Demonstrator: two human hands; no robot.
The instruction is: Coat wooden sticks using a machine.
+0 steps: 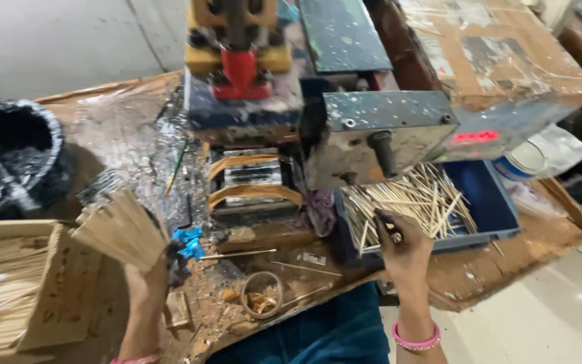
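My left hand (pixel 146 283) grips a fanned bundle of thin wooden sticks (pixel 121 228), held up over the left part of the workbench. My right hand (pixel 402 249) reaches to the front edge of a blue tray (pixel 490 202) filled with loose wooden sticks (pixel 409 199); its fingers pinch a small dark piece at the tray rim. A pink bangle (pixel 415 337) sits on the right wrist. Between both hands stands a paint-spattered metal machine (pixel 365 138) with a red and yellow part (pixel 240 64) above.
A black bucket (pixel 11 155) with dark paste stands far left. A cardboard box (pixel 55 290) of sticks lies at lower left. A tape roll (pixel 262 294), blue scraps (pixel 188 243) and a large cardboard box (pixel 500 47) at the upper right crowd the messy bench.
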